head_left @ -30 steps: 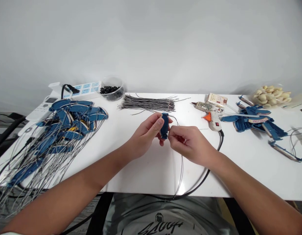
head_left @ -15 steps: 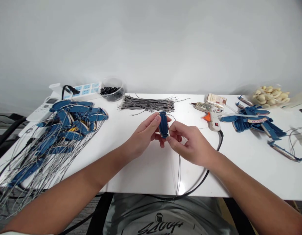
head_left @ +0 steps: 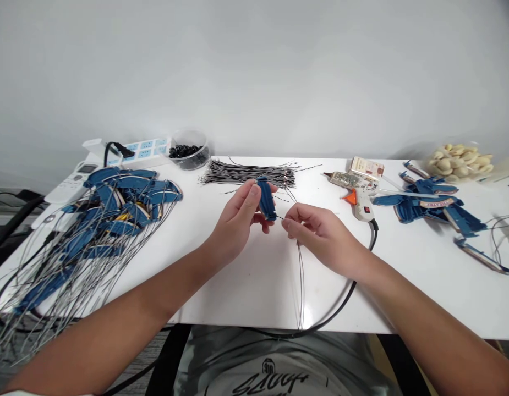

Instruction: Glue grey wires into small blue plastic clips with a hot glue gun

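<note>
The left hand (head_left: 237, 215) is gripping a blue piece (head_left: 267, 199) above the worktop (head_left: 246, 300); the right hand (head_left: 320, 234) is apparently pinching its thin wire (head_left: 279, 218). Looking light and stiff, the piece is suiting an edge grip.

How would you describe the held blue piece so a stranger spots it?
Start at the white table and find the left hand above its middle. That hand grips one narrow blue piece, tilted. Unlike the left heap and right heap of blue pieces, this one is held off the table.
</note>
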A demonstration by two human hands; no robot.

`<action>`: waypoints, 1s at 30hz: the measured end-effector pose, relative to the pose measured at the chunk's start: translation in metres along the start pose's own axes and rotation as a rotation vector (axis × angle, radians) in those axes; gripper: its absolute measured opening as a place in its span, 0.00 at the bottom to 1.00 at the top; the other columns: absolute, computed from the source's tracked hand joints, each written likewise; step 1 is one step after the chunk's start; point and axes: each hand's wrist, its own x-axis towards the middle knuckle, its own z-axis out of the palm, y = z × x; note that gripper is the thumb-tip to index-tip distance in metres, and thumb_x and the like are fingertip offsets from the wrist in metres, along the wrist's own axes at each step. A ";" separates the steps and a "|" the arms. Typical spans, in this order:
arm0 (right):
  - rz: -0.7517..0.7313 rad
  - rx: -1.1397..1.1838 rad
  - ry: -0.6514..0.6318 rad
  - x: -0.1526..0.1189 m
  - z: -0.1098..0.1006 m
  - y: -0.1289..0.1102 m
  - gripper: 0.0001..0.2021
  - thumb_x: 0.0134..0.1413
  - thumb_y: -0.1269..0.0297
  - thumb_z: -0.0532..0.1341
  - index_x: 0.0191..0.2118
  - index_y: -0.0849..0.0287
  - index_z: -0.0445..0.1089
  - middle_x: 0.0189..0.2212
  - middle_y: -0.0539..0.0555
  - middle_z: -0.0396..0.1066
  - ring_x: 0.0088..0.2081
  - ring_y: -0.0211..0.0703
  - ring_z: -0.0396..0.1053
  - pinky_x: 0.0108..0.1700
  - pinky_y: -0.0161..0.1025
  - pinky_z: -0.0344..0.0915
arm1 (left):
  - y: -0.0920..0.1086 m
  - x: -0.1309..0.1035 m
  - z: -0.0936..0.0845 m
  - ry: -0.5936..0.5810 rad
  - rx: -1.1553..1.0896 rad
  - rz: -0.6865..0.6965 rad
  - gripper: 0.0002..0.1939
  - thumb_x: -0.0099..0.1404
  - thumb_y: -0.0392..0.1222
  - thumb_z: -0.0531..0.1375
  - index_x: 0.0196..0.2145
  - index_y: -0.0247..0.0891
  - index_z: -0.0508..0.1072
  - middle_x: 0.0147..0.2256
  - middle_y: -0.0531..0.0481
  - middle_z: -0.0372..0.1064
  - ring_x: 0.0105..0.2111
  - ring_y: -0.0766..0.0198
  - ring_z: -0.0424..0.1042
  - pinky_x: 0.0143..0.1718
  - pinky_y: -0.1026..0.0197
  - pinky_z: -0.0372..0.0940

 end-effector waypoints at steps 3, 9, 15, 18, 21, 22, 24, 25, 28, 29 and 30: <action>0.084 0.284 -0.206 0.000 -0.003 -0.006 0.17 0.73 0.52 0.57 0.36 0.60 0.70 0.34 0.55 0.76 0.34 0.42 0.74 0.38 0.39 0.68 | 0.001 0.002 -0.001 0.063 0.019 0.026 0.22 0.76 0.61 0.56 0.49 0.41 0.75 0.37 0.50 0.67 0.30 0.67 0.68 0.28 0.64 0.70; 0.170 0.605 -0.462 -0.003 -0.008 -0.013 0.14 0.73 0.57 0.56 0.37 0.60 0.69 0.28 0.53 0.76 0.28 0.43 0.76 0.34 0.39 0.70 | 0.005 0.007 -0.002 0.118 -0.065 -0.036 0.22 0.76 0.61 0.57 0.48 0.39 0.75 0.37 0.50 0.65 0.28 0.68 0.66 0.26 0.65 0.68; 0.175 0.635 -0.426 -0.002 -0.014 -0.014 0.15 0.73 0.57 0.55 0.35 0.59 0.68 0.24 0.51 0.72 0.23 0.42 0.73 0.29 0.38 0.65 | 0.005 0.008 -0.002 0.153 -0.106 -0.064 0.23 0.74 0.62 0.58 0.46 0.38 0.75 0.37 0.49 0.64 0.27 0.68 0.65 0.25 0.65 0.67; 0.148 0.446 -0.244 0.001 -0.018 -0.010 0.21 0.74 0.53 0.56 0.29 0.59 0.65 0.19 0.47 0.63 0.20 0.37 0.65 0.27 0.37 0.59 | 0.003 0.008 -0.003 0.160 -0.069 -0.059 0.23 0.74 0.63 0.58 0.47 0.38 0.75 0.37 0.49 0.65 0.28 0.67 0.66 0.25 0.64 0.68; 0.129 0.198 -0.005 0.005 -0.018 -0.003 0.22 0.72 0.46 0.58 0.30 0.58 0.66 0.19 0.45 0.55 0.21 0.34 0.53 0.25 0.36 0.51 | -0.001 0.006 -0.004 0.137 0.046 -0.031 0.23 0.75 0.63 0.57 0.47 0.39 0.76 0.37 0.49 0.66 0.29 0.67 0.67 0.26 0.64 0.68; 0.123 0.119 0.037 0.006 -0.017 -0.001 0.22 0.71 0.44 0.59 0.32 0.57 0.67 0.20 0.45 0.54 0.22 0.35 0.52 0.24 0.36 0.49 | -0.002 0.005 -0.004 0.119 0.095 -0.018 0.23 0.75 0.63 0.56 0.47 0.39 0.76 0.37 0.49 0.67 0.29 0.67 0.67 0.27 0.64 0.69; 0.098 0.004 0.039 0.006 -0.015 0.003 0.23 0.71 0.41 0.58 0.34 0.57 0.69 0.21 0.46 0.57 0.24 0.35 0.55 0.25 0.35 0.51 | -0.004 0.002 -0.003 0.078 0.180 0.007 0.23 0.76 0.62 0.56 0.47 0.39 0.75 0.38 0.49 0.68 0.29 0.67 0.67 0.28 0.65 0.69; 0.084 -0.020 0.011 0.006 -0.013 0.003 0.24 0.71 0.41 0.58 0.34 0.57 0.70 0.23 0.47 0.61 0.26 0.36 0.59 0.27 0.35 0.54 | -0.005 0.001 -0.003 0.058 0.210 0.015 0.23 0.76 0.62 0.55 0.47 0.39 0.75 0.37 0.49 0.68 0.29 0.67 0.67 0.28 0.65 0.69; 0.064 0.013 -0.089 0.004 -0.009 0.004 0.22 0.72 0.43 0.58 0.37 0.58 0.72 0.30 0.51 0.72 0.33 0.39 0.70 0.35 0.36 0.63 | -0.007 -0.002 -0.001 0.020 0.243 0.016 0.23 0.77 0.62 0.54 0.48 0.39 0.74 0.33 0.51 0.67 0.28 0.67 0.67 0.29 0.65 0.68; 0.069 0.025 -0.110 0.004 -0.008 0.005 0.20 0.72 0.45 0.59 0.39 0.58 0.72 0.31 0.52 0.73 0.33 0.39 0.71 0.36 0.36 0.65 | -0.007 -0.003 0.000 0.014 0.243 0.012 0.24 0.77 0.63 0.54 0.48 0.39 0.74 0.32 0.51 0.66 0.28 0.67 0.67 0.29 0.65 0.67; 0.080 0.028 -0.125 0.003 -0.008 0.005 0.18 0.72 0.46 0.59 0.40 0.58 0.73 0.30 0.51 0.73 0.32 0.39 0.70 0.35 0.36 0.64 | -0.007 -0.003 0.000 0.009 0.240 0.006 0.24 0.77 0.63 0.54 0.48 0.39 0.74 0.31 0.52 0.65 0.28 0.66 0.67 0.29 0.65 0.67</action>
